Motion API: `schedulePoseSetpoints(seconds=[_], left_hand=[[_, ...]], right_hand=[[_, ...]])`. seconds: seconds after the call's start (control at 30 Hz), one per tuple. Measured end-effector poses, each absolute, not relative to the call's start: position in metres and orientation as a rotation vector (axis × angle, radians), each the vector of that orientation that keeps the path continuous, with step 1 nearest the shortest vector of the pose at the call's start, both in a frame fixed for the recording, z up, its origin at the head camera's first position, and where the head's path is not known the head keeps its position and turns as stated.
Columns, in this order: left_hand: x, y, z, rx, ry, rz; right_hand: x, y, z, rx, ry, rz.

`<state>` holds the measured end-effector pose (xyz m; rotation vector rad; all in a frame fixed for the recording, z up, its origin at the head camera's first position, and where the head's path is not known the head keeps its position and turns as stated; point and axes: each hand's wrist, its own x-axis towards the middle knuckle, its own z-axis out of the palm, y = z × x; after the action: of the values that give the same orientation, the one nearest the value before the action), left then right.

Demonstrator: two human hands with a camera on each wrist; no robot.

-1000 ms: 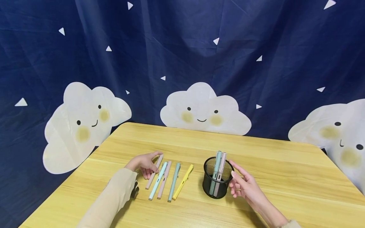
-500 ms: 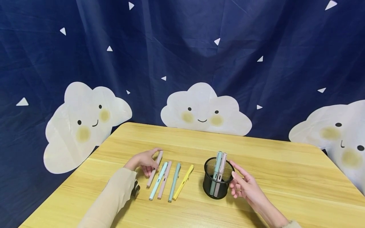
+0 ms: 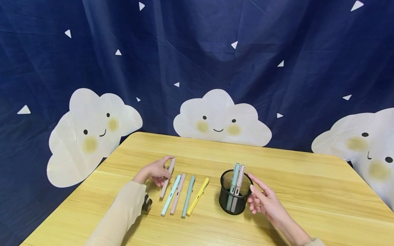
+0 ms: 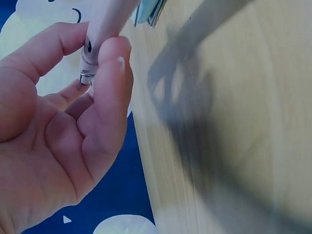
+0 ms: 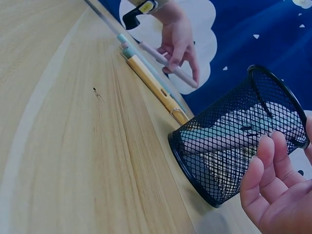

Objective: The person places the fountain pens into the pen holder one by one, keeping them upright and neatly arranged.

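My left hand (image 3: 156, 171) pinches a pale pink pen (image 3: 171, 165) between thumb and fingers; in the right wrist view that pen is tilted and raised off the table. Close beside it lie a light turquoise pen (image 3: 170, 195), another pink pen (image 3: 177, 194), a grey-green pen (image 3: 188, 197) and a yellow pen (image 3: 198, 197), side by side. My right hand (image 3: 265, 203) holds the black mesh pen cup (image 3: 223, 201) at its right side, thumb and forefinger at the rim. Inside the cup stand a teal pen (image 3: 236, 169) and a pink pen (image 3: 241, 171).
The wooden table (image 3: 295, 177) has rounded far corners. Behind it hangs a dark blue curtain (image 3: 197, 44) with smiling white clouds. A black device (image 3: 147, 202) shows under the left wrist.
My left hand has moved slightly away from me, carrying the pink pen up from beside the others. The right hand and the pen cup stay where they were.
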<state>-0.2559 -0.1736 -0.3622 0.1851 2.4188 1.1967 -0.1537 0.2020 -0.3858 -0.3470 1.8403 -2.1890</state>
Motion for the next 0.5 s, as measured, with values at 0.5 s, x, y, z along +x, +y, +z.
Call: schedulePoseSetpoints(seconds=[0.5], left_hand=[[-0.26, -0.1658, -0.3607, 0.301, 2.459, 1.325]], right_hand=[[-0.1541, 0.2023, -0.3859, -0.325, 1.862, -2.183]])
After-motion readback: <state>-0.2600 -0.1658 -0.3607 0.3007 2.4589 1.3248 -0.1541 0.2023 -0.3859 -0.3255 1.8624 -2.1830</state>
